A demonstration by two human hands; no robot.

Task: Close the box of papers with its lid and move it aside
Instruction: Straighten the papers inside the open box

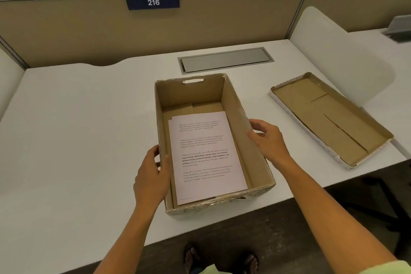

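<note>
Nearest the camera, two bare forearms reach forward and slightly inward over the front edge of the white tabletop point(66, 140). The left hand point(153, 176) is pressed against the left wall of the open cardboard box point(251, 140), thumb hooked over the rim and the fingers point(153, 153) curled along the outside, gripping that wall. The right hand point(266, 138) sits at the right wall, fingers point(255, 123) spread and half curled at the rim; whether they actually clasp the cardboard cannot be told.

The box stands close to the front edge of the tabletop, its near corner almost at the edge. Inside, a small stack of printed papers point(206, 155) lies flat on the bottom, pushed toward the near end.

To the right, well apart from the box, the lid point(329, 118) lies upside down, its near corner reaching the tabletop's right edge. To the left of the box the tabletop is bare and wide. Farther back, a metal cable flap point(224, 60) is set flush in the surface, and behind it a partition carries a sign point(153, 2) reading 216.
</note>
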